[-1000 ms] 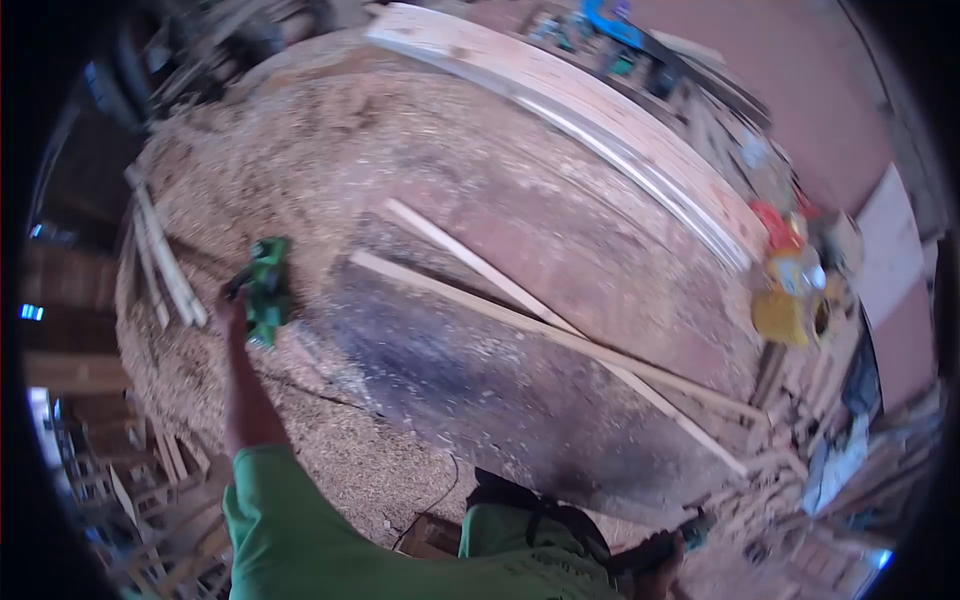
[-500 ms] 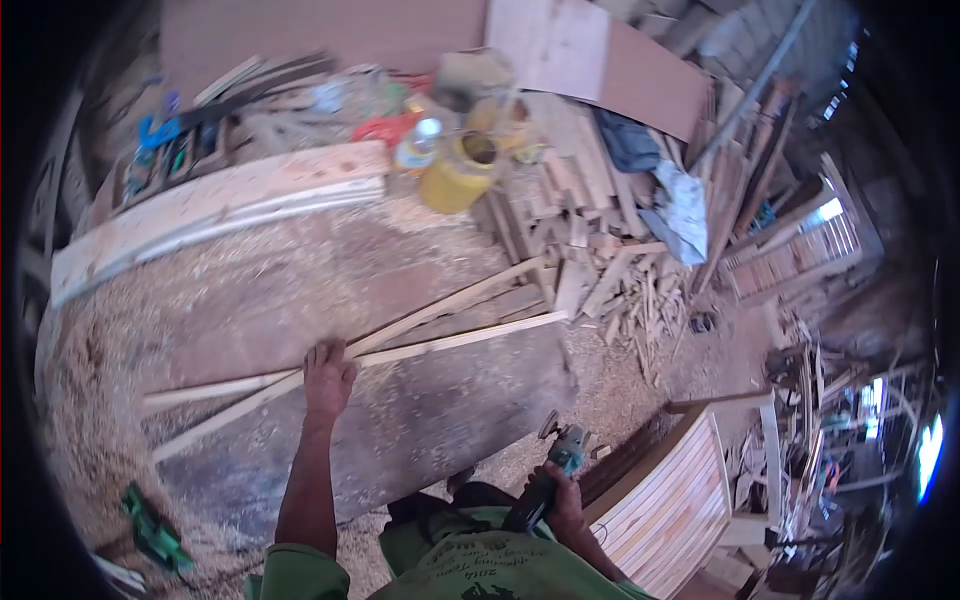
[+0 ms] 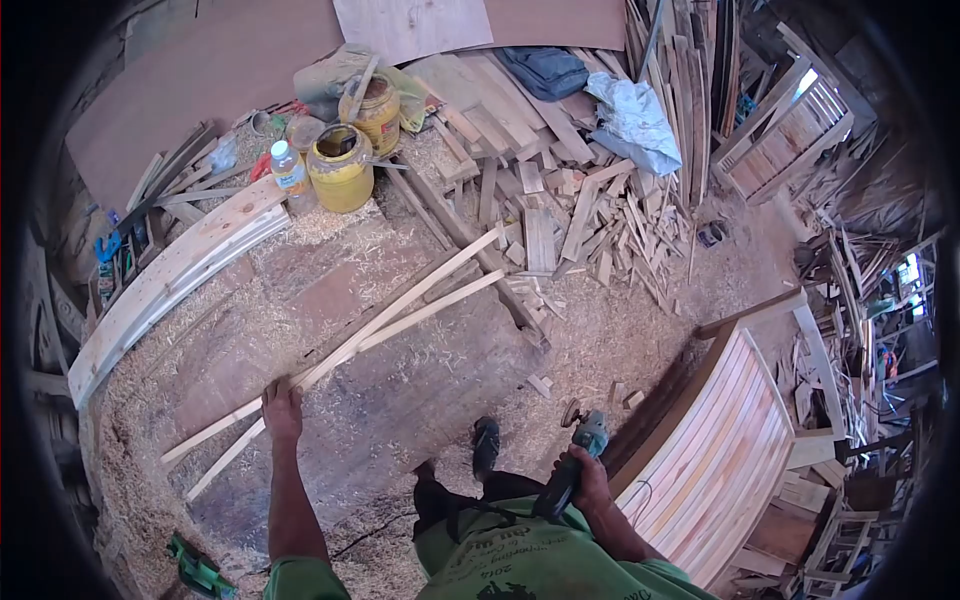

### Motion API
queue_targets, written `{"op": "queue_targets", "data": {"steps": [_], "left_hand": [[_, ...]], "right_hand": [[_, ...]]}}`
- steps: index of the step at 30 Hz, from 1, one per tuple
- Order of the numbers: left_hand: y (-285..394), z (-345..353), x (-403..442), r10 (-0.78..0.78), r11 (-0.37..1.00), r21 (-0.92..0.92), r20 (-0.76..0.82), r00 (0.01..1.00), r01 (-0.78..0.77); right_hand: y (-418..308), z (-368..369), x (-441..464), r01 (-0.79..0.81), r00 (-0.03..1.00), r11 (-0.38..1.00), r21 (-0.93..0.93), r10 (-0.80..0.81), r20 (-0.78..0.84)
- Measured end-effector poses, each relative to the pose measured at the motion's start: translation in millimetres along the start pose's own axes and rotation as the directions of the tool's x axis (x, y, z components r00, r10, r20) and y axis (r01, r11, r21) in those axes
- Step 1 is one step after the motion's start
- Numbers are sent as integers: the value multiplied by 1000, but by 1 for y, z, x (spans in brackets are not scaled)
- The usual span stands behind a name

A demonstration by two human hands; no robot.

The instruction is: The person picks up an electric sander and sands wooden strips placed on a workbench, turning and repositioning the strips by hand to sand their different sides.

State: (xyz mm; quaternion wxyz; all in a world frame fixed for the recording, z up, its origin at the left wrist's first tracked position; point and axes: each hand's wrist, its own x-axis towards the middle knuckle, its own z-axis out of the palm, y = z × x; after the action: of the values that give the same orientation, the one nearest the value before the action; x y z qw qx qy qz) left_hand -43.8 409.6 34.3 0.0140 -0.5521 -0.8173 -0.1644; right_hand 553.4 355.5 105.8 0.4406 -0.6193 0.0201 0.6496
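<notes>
Two long, thin wooden strips lie crossed at a narrow angle on a dusty work table. My left hand is closed over them near the crossing, its fingers partly hidden. On the other side, my right hand is wrapped around the dark body of an angle grinder. The grinder's head and disc point up and away from me, held apart from the strips. Whether the disc spins I cannot tell.
Curved planks lie along the left. Yellow buckets and a bottle stand at the back. Wood offcuts cover the floor beyond. A slatted wooden panel is close on my right; a green power tool sits lower left.
The view has turned, so the buckets and planks appear further left. My left hand, still on the strips, appears lower and further left. The grinder stays in my right hand.
</notes>
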Motion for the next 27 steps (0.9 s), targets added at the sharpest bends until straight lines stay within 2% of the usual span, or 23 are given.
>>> {"op": "queue_targets", "data": {"steps": [2, 5, 8, 11, 12, 15, 18, 21, 22, 25, 26, 27], "left_hand": [[1, 7, -7, -17, 1000, -17, 77, 997, 19], [15, 6, -10, 162, 983, 91, -5, 987, -160], [25, 1, -12, 65, 988, 131, 167, 984, -87], [39, -9, -19, 100, 963, 220, 249, 963, -157], [53, -15, -28, 159, 955, 225, 170, 972, -196], [87, -23, -64, 277, 930, 202, 160, 947, -306], [91, -10, -101, 279, 942, 113, 263, 924, -317], [71, 10, -116, 282, 947, 97, 196, 939, -305], [69, 9, -113, 242, 966, 32, 230, 943, -256], [80, 3, -113, 231, 969, 68, 105, 967, -238], [110, -18, -110, 166, 986, -26, 54, 985, -165], [125, -8, -118, 135, 973, -192, 18, 991, -129]], "right_hand": [[-13, -3, -3, 11, 1000, 999, -38, -11, 15], [-27, -5, -9, 67, 998, 993, -97, -66, 17], [-34, -10, -6, 60, 995, 995, -81, -53, 84], [-37, -11, -5, -22, 990, 998, -56, 30, 136], [-37, -8, -5, -41, 988, 997, -58, 49, 143], [-32, 7, -12, 67, 985, 997, -45, -59, 163], [-23, 22, -17, 92, 983, 995, -47, -83, 166], [-6, 42, -18, 162, 969, 987, -17, -156, 193], [4, 44, -10, 174, 962, 985, 0, -170, 214], [22, 70, -15, 199, 937, 979, 39, -202, 285], [30, 79, -20, 199, 934, 979, 46, -204, 295], [38, 89, -25, 198, 929, 979, 56, -206, 307]]}}
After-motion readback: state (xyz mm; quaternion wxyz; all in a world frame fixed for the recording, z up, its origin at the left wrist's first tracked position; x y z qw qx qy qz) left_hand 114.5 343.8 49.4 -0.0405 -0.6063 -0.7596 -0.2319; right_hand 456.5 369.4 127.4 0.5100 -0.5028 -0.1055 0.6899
